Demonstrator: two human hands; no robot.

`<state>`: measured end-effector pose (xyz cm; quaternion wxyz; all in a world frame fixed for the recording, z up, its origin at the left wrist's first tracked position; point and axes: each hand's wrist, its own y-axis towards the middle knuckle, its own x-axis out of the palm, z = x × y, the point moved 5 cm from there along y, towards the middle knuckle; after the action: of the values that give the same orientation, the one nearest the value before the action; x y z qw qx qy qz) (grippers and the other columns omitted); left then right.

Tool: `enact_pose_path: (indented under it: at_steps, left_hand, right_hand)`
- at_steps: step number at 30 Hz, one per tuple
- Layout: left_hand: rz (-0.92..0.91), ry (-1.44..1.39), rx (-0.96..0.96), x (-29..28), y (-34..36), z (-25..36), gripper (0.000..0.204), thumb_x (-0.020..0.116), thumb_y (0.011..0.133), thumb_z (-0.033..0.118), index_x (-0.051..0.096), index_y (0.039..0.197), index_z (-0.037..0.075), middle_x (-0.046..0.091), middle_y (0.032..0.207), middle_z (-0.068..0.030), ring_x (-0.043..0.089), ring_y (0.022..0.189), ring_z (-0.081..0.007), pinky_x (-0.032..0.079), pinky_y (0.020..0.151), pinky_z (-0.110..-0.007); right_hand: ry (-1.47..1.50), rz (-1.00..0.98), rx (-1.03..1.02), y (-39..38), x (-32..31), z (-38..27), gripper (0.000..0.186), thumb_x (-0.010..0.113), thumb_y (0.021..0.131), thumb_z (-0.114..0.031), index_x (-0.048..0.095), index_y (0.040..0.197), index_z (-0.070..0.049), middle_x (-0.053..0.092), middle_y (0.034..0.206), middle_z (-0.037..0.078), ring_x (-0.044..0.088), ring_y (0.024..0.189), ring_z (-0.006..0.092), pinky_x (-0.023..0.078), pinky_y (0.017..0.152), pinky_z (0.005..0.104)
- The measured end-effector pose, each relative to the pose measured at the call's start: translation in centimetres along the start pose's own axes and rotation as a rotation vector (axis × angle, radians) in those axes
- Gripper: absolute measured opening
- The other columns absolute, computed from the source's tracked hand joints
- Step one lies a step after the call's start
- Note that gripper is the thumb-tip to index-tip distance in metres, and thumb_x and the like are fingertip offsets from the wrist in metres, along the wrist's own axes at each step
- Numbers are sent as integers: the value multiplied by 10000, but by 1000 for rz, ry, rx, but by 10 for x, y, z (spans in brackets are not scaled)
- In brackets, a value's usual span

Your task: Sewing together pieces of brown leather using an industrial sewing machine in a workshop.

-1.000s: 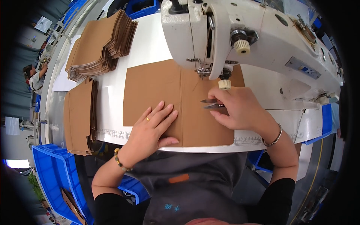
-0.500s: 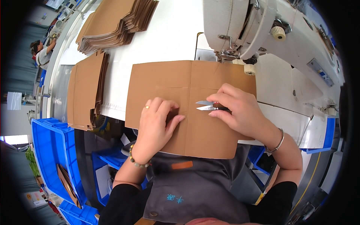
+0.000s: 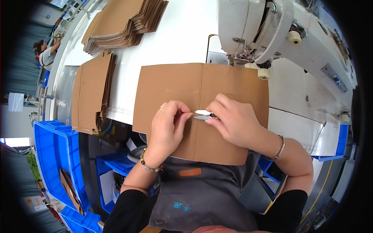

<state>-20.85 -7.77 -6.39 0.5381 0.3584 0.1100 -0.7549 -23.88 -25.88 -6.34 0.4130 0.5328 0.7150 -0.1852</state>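
A flat brown panel (image 3: 167,81), leather-like or card-like, lies in front of me with a seam line down its middle. My right hand (image 3: 237,122) grips a small pair of thread snips (image 3: 203,117), whose blades point left over that line. Just left of the blade tips, my left hand (image 3: 167,126) pinches thumb and forefinger together above the panel. Whatever is in that pinch is too fine to make out. The fingers of both hands nearly meet at the blades.
A white sewing machine (image 3: 248,35) stands over the panel's far right. Stacked brown pieces (image 3: 112,23) lie far left on the white table (image 3: 175,35), with more brown pieces (image 3: 91,89) nearer. Blue bins (image 3: 54,151) stand left below the table. Another person (image 3: 47,54) works far left.
My right hand has moved left with the snips, bringing their blades to my left fingertips. My left thumb and forefinger have closed into a pinch.
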Motion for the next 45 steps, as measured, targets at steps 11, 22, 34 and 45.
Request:
enact_pose_path:
  at_steps: [11, 22, 34, 45]
  left_hand:
    - [64, -192, -61, 11, -7, -4, 129, 707, 896, -24, 606, 971, 7, 617, 831, 12, 546, 728, -55, 466, 680, -207]
    - [249, -35, -391, -87, -53, -56, 197, 794, 811, -21, 610, 845, 42, 647, 756, 38, 533, 645, -13, 417, 593, -162]
    - [360, 318, -752, -131, -128, -183, 210, 796, 812, 245, 737, 887, 57, 744, 760, -79, 713, 672, -192, 532, 653, -317]
    - [170, 145, -747, -113, -112, -169, 292, 698, 929, 322, 753, 930, 35, 739, 748, -76, 699, 701, -140, 526, 655, -289]
  right_hand:
    - [-132, 96, -108, -6, 3, -8, 162, 669, 889, -206, 558, 890, -88, 528, 860, 56, 636, 706, 229, 491, 537, 377]
    - [68, 177, 63, 10, -22, 18, 101, 655, 905, -145, 599, 915, -62, 563, 841, 83, 613, 706, 262, 476, 615, 371]
    - [186, 169, 167, 13, -14, 19, 108, 658, 905, -94, 586, 924, -16, 540, 812, 68, 528, 703, 181, 432, 668, 292]
    - [191, 188, 173, 12, -18, 23, 101, 650, 913, -94, 585, 935, -20, 551, 820, 60, 535, 713, 166, 434, 671, 285]
